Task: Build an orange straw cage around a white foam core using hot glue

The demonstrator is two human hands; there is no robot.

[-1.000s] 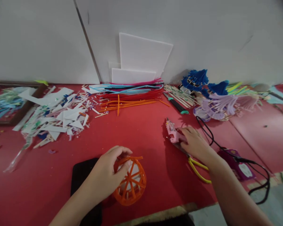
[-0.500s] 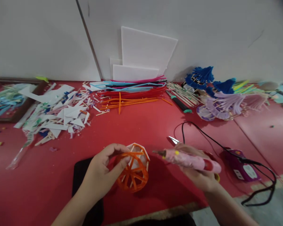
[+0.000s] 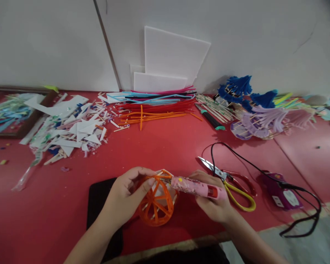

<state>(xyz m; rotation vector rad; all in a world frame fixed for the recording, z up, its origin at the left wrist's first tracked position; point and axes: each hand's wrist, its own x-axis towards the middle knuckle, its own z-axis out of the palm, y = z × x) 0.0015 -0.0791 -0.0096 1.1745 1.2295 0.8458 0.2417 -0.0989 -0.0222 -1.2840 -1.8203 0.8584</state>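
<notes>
An orange openwork frame (image 3: 156, 205) with spokes and a whitish rim is held near the table's front edge. My left hand (image 3: 131, 190) pinches its upper left side between thumb and fingers. Wrapped in pink, a glue gun (image 3: 194, 187) lies in the closed grip of my right hand (image 3: 213, 200). Its metal tip meets the top of the orange frame, close to my left fingertips. Scissors (image 3: 222, 175) with one red and one yellow handle rest just right of my right hand.
White scraps (image 3: 82, 132) are heaped at left, beside a wooden tray (image 3: 24, 130). Coloured sticks (image 3: 159, 115), a green-black knife (image 3: 213, 120) and blue and lilac pieces (image 3: 272, 119) lie behind. A black cord runs by a purple box (image 3: 280, 192); a dark flat object (image 3: 97, 198) is front left.
My right hand has moved left with the glue gun, bringing its tip onto the orange frame. More of the scissors now shows. My left hand keeps its hold.
</notes>
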